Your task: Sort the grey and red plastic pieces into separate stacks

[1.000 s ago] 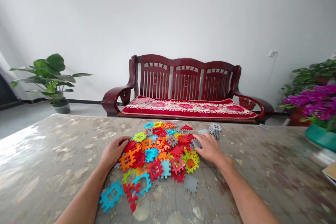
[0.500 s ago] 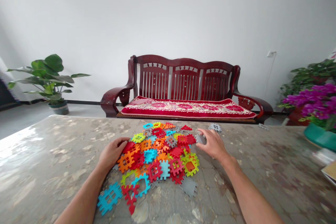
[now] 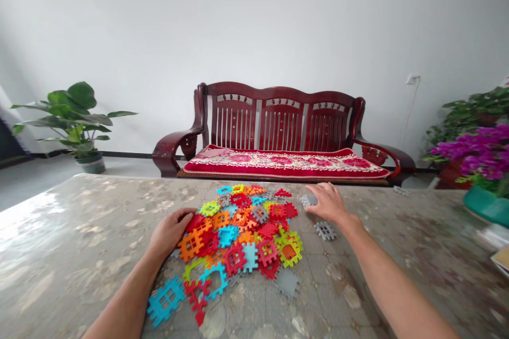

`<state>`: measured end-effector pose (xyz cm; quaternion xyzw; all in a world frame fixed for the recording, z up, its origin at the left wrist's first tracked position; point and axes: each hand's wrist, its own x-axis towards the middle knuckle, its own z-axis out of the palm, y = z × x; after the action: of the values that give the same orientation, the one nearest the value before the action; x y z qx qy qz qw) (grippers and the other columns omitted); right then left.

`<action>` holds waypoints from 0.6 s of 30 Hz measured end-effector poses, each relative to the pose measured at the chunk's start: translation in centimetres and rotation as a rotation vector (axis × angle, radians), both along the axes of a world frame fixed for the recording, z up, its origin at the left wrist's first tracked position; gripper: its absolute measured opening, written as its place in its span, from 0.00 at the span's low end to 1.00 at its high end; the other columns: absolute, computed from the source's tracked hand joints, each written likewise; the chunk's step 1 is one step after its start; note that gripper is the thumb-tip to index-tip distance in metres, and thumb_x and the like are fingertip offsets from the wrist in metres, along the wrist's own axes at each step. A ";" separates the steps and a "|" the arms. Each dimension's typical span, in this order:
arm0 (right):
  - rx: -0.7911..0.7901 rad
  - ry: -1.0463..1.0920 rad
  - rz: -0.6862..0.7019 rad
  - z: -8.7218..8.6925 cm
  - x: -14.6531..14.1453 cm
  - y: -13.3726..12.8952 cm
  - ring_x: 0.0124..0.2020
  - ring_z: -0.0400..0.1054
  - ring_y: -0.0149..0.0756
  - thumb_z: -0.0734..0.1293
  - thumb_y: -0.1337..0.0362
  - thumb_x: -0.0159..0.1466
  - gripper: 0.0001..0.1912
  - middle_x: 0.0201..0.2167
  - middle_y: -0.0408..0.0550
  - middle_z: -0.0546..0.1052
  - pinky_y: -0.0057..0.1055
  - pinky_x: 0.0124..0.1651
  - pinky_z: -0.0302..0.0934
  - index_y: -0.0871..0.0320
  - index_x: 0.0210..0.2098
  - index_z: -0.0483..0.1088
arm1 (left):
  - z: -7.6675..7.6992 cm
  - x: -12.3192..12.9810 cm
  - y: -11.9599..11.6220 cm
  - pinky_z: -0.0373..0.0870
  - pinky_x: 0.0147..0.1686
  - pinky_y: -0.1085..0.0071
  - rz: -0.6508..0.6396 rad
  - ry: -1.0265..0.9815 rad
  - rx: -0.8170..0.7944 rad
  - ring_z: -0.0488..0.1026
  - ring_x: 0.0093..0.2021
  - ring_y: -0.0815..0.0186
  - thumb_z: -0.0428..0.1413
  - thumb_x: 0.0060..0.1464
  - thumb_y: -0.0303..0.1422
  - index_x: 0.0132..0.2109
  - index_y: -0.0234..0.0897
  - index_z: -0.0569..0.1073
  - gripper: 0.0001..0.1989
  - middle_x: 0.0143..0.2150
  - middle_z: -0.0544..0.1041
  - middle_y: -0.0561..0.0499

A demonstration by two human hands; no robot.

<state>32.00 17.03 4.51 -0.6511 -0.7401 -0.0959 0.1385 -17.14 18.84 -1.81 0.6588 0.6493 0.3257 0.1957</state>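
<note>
A heap of colourful plastic interlocking tiles (image 3: 228,235) lies on the table in red, orange, blue, green and grey. My left hand (image 3: 170,230) rests at the heap's left edge, fingers loosely extended against a red tile (image 3: 194,222); some fingertips are hidden. To the right of the heap, my right hand (image 3: 328,202) has its thumb and fingers around a grey tile (image 3: 309,201), partly covered by the hand. Below that hand lies a grey window-grid tile (image 3: 325,230), untouched. Another grey tile (image 3: 286,282) sits at the heap's lower right.
The patterned table (image 3: 99,243) reaches across the foreground. Behind it stands a dark red wooden bench (image 3: 280,122) with a floral cover. Purple flowers in a teal pot (image 3: 487,206) stand at the right; a small grey piece (image 3: 401,190) lies near the far edge.
My right hand has moved slightly up and right, away from the heap. A grey window-grid tile now shows below it, and the grey tile beyond its fingers is gone from there. My left hand stays still.
</note>
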 end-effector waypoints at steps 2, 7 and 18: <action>-0.037 -0.028 0.033 -0.1 0.0 0.1 0.63 0.54 0.50 0.72 0.55 0.51 0.37 0.58 0.49 0.71 0.50 0.65 0.39 0.49 0.61 0.65 | 0.0 0.0 0.0 0.71 0.44 0.69 0.006 0.001 -0.002 0.77 0.43 0.59 0.49 0.52 0.45 0.44 0.45 0.79 0.19 0.42 0.82 0.53; -0.170 -0.090 0.149 0.2 -0.1 0.8 0.69 0.45 0.51 0.72 0.62 0.50 0.39 0.63 0.44 0.67 0.52 0.68 0.31 0.46 0.61 0.64 | -0.3 -0.1 0.1 0.71 0.44 0.70 -0.009 -0.013 -0.011 0.77 0.43 0.59 0.50 0.53 0.45 0.44 0.44 0.79 0.19 0.43 0.82 0.54; -0.184 -0.089 0.103 0.2 0.2 1.1 0.65 0.53 0.52 0.71 0.65 0.49 0.29 0.55 0.46 0.75 0.54 0.67 0.33 0.48 0.52 0.73 | -0.1 0.0 0.1 0.71 0.45 0.69 0.002 0.004 0.002 0.77 0.43 0.59 0.50 0.52 0.44 0.44 0.44 0.80 0.19 0.43 0.82 0.53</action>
<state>32.19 18.18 4.76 -0.6173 -0.7836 -0.0491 0.0496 -17.17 18.96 -1.92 0.6589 0.6501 0.3253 0.1936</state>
